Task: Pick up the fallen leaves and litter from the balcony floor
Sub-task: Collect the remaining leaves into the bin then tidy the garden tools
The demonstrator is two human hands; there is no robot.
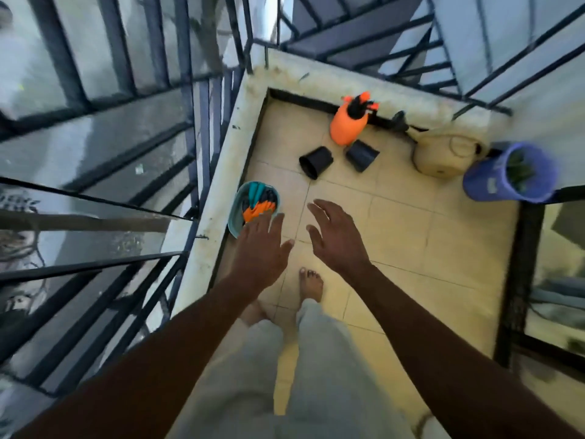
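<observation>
I look down on a cream tiled balcony floor (395, 223). My left hand (261, 248) hangs open, fingers spread, above the near edge of a teal basin (238, 213) that holds orange, teal and dark tool handles. My right hand (335, 239) is open too, held above bare tiles a little right of the left one. Neither hand holds anything. Two black plastic pots lie on their sides ahead, one to the left (316, 162) and one to the right (361, 155). The frame is blurred and I can make out no leaves on the floor.
An orange spray bottle (348, 123) stands by the far ledge. A beige watering can (444, 153) and a purple bucket (509, 172) with greenery sit at the right. Dark metal railings (202, 128) enclose the left and far sides. My bare feet (311, 285) stand on the tiles.
</observation>
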